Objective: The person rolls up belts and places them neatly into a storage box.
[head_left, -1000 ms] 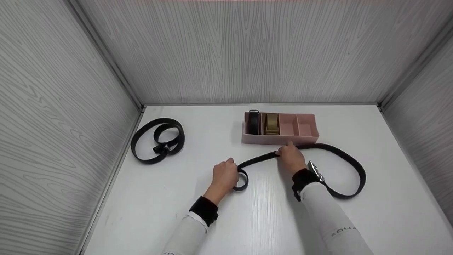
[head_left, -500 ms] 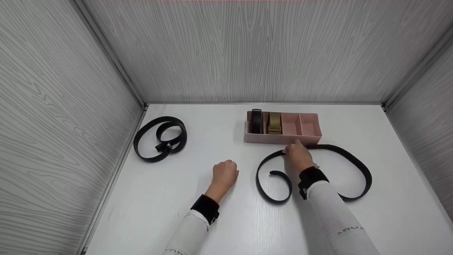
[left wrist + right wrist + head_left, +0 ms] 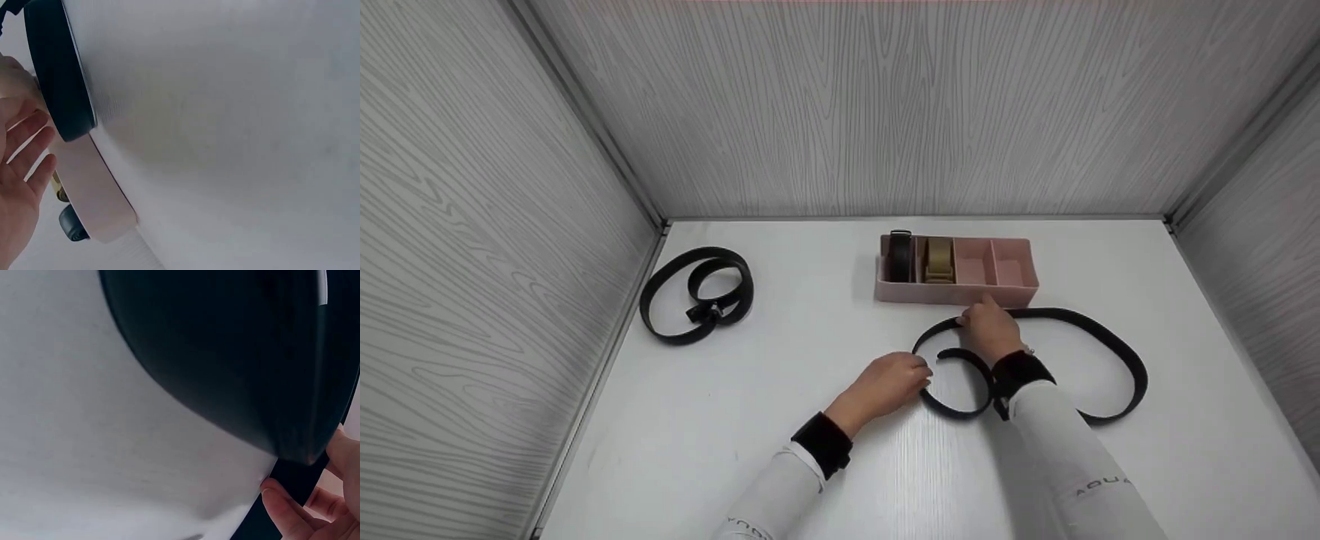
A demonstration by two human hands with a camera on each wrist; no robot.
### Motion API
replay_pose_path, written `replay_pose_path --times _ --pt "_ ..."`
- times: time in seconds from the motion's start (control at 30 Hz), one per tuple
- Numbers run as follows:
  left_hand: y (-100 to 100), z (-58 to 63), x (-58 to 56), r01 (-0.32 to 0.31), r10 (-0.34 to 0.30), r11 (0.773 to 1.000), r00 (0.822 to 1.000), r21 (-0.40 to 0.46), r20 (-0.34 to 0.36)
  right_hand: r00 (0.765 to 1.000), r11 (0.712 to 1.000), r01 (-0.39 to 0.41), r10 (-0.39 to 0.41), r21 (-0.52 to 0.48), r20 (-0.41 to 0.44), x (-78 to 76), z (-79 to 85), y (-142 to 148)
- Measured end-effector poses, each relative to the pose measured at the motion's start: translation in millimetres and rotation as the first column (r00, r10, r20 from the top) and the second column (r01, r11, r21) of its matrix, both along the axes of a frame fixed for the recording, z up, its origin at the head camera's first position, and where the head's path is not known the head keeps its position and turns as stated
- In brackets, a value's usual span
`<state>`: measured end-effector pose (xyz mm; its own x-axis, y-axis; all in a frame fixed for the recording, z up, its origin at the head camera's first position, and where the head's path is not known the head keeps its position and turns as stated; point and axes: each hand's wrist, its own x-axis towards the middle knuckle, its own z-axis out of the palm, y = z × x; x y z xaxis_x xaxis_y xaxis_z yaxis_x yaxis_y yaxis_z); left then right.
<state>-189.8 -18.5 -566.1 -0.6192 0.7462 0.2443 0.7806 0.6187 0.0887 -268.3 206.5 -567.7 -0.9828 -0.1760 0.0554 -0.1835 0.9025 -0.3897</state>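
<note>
A black belt (image 3: 1114, 346) stands on edge on the white table, its left part curled into a loose loop and its right part in a wide curve. My right hand (image 3: 991, 328) pinches it midway, in front of the pink box; in the right wrist view the thumb and fingers (image 3: 284, 509) lie on either side of the strap (image 3: 292, 481). My left hand (image 3: 889, 382) is at the left side of the loop. The left wrist view shows its fingers (image 3: 31, 152) nearly straight beside the strap (image 3: 59, 73). The buckle is hidden behind my right forearm.
A pink divided box (image 3: 956, 293) stands at the back, with a rolled black belt (image 3: 900, 259) and a rolled tan belt (image 3: 938, 259) in its left compartments. Another black belt (image 3: 652, 300) lies loosely coiled at the left. Grey wood-grain panels (image 3: 885, 112) enclose the table.
My left hand let go of the belt's tightly rolled end, which sprang open into a loop towards the right. It then moved right to the loop. My right hand keeps its pinch.
</note>
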Motion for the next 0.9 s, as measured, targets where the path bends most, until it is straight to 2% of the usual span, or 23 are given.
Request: replay_pose_path --times 0.1,0.2,0.3,0.4,0.57,0.7,0.8,0.9 --pt "9 2.4 -0.8 -0.019 0.019 0.998 1.000 -0.059 -0.007 1.000 1.000 -0.012 0.012 0.013 -0.014 1.3 0.0 -1" --pt "14 5.0 -4.1 -0.105 0.098 0.990 0.992 -0.098 -0.074 0.999 0.999 -0.038 0.039 0.025 -0.028 3.1 0.1 -5" --pt "19 4.4 -8.9 -0.217 0.193 0.966 0.967 -0.141 -0.169 0.996 0.996 -0.079 0.081 0.039 -0.044 5.9 0.5 -11" --pt "24 1.1 -13.8 -0.283 0.247 0.943 0.947 -0.172 -0.206 0.993 0.994 -0.101 0.103 0.040 -0.052 8.7 0.2 -18" --pt "32 -4.6 -20.9 -0.297 0.263 0.934 0.948 -0.199 -0.181 0.991 0.989 -0.125 0.128 0.073 -0.038 10.9 -0.1 -29" --pt "37 -5.8 -24.6 -0.305 0.267 0.933 0.943 -0.193 -0.201 0.985 0.984 -0.157 0.162 0.086 -0.060 11.8 0.9 -34" --pt "36 -4.9 -24.7 -0.321 0.279 0.927 0.936 -0.195 -0.215 0.982 0.984 -0.166 0.171 0.062 -0.084 12.4 2.2 -33" --pt "31 -3.8 -22.4 -0.357 0.323 0.910 0.929 -0.211 -0.181 0.986 0.988 -0.147 0.150 0.040 -0.074 11.7 3.7 -27"
